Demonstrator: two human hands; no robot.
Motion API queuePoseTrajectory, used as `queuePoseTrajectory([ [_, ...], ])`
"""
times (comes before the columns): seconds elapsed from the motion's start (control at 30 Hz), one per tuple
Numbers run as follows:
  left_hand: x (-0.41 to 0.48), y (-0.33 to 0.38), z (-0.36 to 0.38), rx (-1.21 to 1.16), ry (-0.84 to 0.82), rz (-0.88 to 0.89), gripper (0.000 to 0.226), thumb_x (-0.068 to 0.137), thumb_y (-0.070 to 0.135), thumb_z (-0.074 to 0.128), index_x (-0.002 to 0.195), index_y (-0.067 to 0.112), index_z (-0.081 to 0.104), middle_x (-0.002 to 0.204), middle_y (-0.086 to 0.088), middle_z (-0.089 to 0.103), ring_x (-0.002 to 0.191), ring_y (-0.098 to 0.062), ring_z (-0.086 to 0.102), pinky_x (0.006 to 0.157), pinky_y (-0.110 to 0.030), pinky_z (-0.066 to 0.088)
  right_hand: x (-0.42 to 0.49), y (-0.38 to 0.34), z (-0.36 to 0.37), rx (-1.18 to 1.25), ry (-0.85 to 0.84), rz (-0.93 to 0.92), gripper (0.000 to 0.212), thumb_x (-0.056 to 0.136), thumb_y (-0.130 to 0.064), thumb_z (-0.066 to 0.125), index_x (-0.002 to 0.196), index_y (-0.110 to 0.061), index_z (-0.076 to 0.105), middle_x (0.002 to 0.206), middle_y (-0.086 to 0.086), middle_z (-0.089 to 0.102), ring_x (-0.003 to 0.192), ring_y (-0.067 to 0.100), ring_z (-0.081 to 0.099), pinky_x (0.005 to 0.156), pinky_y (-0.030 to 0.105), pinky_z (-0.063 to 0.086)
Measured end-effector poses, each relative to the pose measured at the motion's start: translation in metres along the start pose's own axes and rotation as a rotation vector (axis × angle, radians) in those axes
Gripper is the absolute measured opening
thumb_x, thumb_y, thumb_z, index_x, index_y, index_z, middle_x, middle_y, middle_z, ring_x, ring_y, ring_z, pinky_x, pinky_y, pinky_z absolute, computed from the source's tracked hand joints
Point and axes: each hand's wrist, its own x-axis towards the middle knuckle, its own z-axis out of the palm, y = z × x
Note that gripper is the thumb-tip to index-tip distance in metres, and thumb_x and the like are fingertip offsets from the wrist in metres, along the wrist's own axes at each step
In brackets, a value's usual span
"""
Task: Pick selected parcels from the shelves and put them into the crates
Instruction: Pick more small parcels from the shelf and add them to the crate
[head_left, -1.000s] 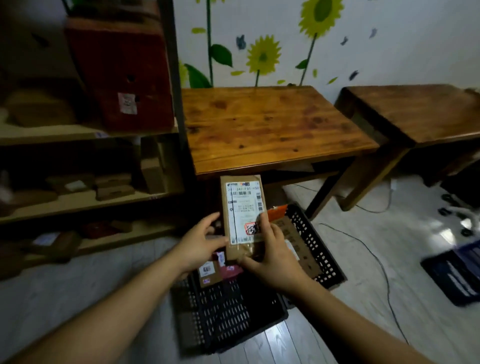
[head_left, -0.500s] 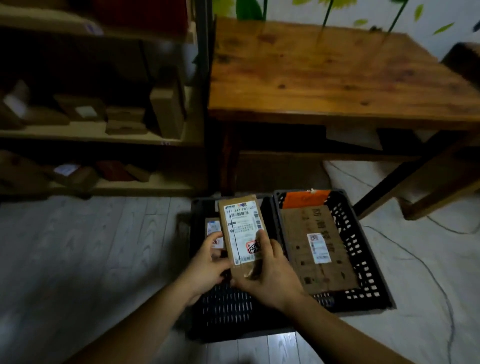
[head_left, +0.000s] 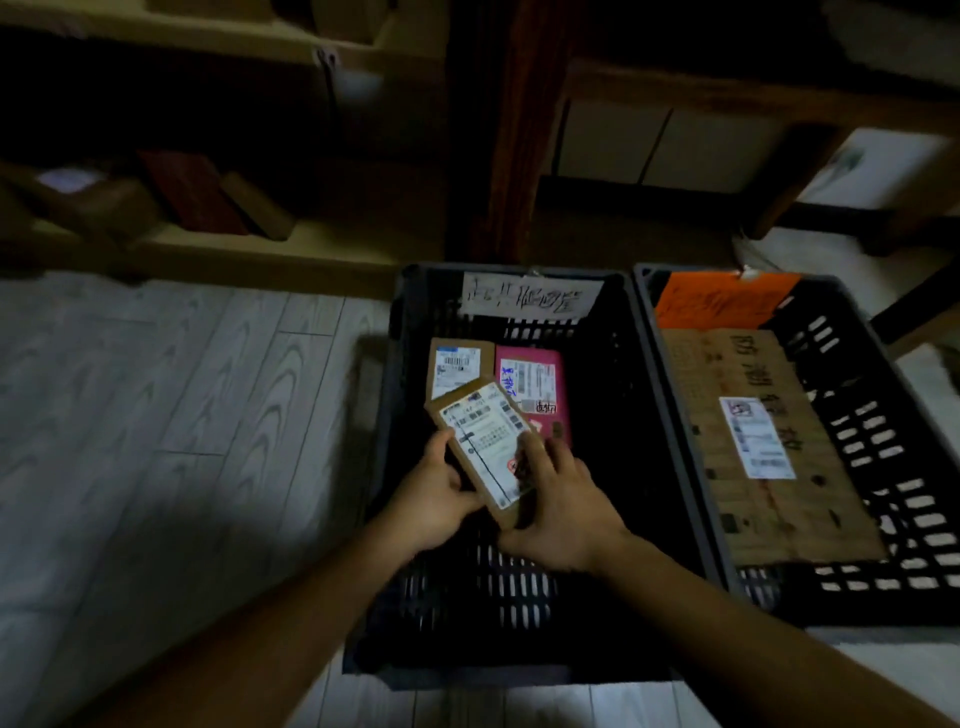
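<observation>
A small brown cardboard parcel (head_left: 480, 447) with a white shipping label is held tilted inside the left black crate (head_left: 387, 415). My left hand (head_left: 431, 499) grips its left edge and my right hand (head_left: 558, 506) grips its right side and lower end. Beneath it, at the crate's far end, lie a brown parcel (head_left: 457, 364) and a pink parcel (head_left: 535, 387), both labelled. The right black crate (head_left: 852, 395) holds a large flat cardboard parcel (head_left: 753, 441) and an orange one (head_left: 722, 301).
A handwritten paper tag (head_left: 530, 299) hangs on the left crate's far wall. Low shelves (head_left: 218, 249) with more parcels stand at the back left. A wooden table leg (head_left: 514, 156) rises behind the crates. Pale wood-plank floor (head_left: 182, 415) stretches to the left.
The view has dropped down over the crates. Both hands have lowered the brown parcel into the left crate and tilted it leftward, over the two parcels lying there.
</observation>
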Motion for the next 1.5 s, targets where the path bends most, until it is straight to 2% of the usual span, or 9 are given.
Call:
queuePoseTrajectory([
  [0.13,0.038,-0.014,-0.012,0.821,0.09,0.283,0.09,0.08,0.014,0.064,0.15,0.03,0.009,0.144,-0.011,0.016,0.137,-0.03,0.016,0.11,-0.036,0.026,0.028,0.036,0.013,0.027,-0.019,-0.076,0.124,0.056,-0.054,0.068,0.153,-0.023,-0.002,0.157,0.003,0.009,0.141,0.029,0.017,0.114,0.036,0.024],
  [0.27,0.06,-0.022,0.001,1.126,0.076,0.395,0.087,0.085,0.014,0.058,0.15,0.029,0.003,0.155,-0.006,-0.022,0.142,-0.03,-0.023,0.116,-0.05,0.007,0.051,0.061,0.013,-0.035,-0.044,-0.17,0.123,0.061,-0.043,0.075,0.154,-0.021,-0.002,0.158,0.004,0.007,0.144,0.028,0.013,0.116,0.033,0.021],
  [0.37,0.066,-0.033,0.009,1.171,0.008,0.358,0.094,0.086,0.008,0.055,0.149,0.033,-0.009,0.155,-0.004,-0.028,0.142,-0.027,-0.026,0.116,-0.05,0.003,0.057,0.06,0.023,-0.125,-0.14,-0.263,0.123,0.066,-0.038,0.078,0.154,-0.022,-0.006,0.16,0.007,0.002,0.146,0.029,0.008,0.119,0.038,0.018],
  [0.53,0.061,-0.042,0.029,1.374,-0.049,0.256,0.102,0.078,0.033,0.069,0.15,0.024,-0.004,0.151,-0.017,0.008,0.14,-0.035,0.005,0.114,-0.049,0.015,0.072,0.07,0.054,-0.232,-0.177,-0.354,0.114,0.073,-0.033,0.076,0.154,-0.028,-0.004,0.159,0.004,0.003,0.144,0.03,0.009,0.119,0.039,0.017],
  [0.77,0.072,-0.064,0.049,1.35,-0.097,0.04,0.096,0.085,0.025,0.063,0.151,0.022,-0.007,0.151,-0.02,0.011,0.139,-0.038,0.013,0.109,-0.048,0.024,0.09,0.071,0.083,-0.353,-0.193,-0.373,0.103,0.077,-0.031,0.07,0.154,-0.027,0.002,0.161,0.012,-0.002,0.146,0.032,-0.004,0.119,0.045,0.017],
  [0.97,0.087,-0.076,0.047,1.321,-0.08,-0.022,0.076,0.095,0.022,0.044,0.151,0.018,-0.008,0.158,-0.015,-0.013,0.145,-0.034,-0.011,0.116,-0.051,0.004,0.103,0.073,0.098,-0.3,-0.08,-0.274,0.077,0.092,-0.027,0.056,0.154,-0.022,0.011,0.16,0.012,-0.001,0.148,0.032,-0.005,0.119,0.042,0.013],
  [1.17,0.091,-0.073,0.043,1.328,-0.089,-0.035,0.072,0.095,0.025,0.042,0.151,0.014,-0.001,0.159,-0.013,-0.008,0.145,-0.033,-0.01,0.117,-0.048,-0.002,0.102,0.064,0.105,-0.297,-0.112,-0.107,0.071,0.099,-0.032,0.044,0.155,-0.025,0.001,0.162,0.007,-0.005,0.148,0.028,-0.012,0.12,0.047,0.007],
  [1.37,0.013,0.008,-0.015,1.163,-0.102,0.077,0.077,0.092,0.042,0.049,0.151,0.024,0.004,0.159,-0.008,-0.008,0.146,-0.028,-0.012,0.118,-0.048,-0.004,0.043,0.016,0.005,-0.239,-0.263,0.01,0.084,0.087,-0.045,0.061,0.153,-0.021,0.015,0.158,0.013,0.013,0.146,0.034,0.011,0.117,0.047,0.022],
  [1.5,-0.06,0.083,-0.086,1.061,-0.1,-0.003,0.083,0.09,0.047,0.051,0.15,0.028,-0.001,0.159,-0.008,-0.009,0.145,-0.029,-0.013,0.118,-0.051,-0.003,-0.008,-0.031,-0.094,-0.125,-0.342,0.041,0.057,0.088,-0.039,0.061,0.139,-0.022,0.044,0.14,0.01,0.048,0.125,0.029,0.047,0.107,0.041,0.04],
])
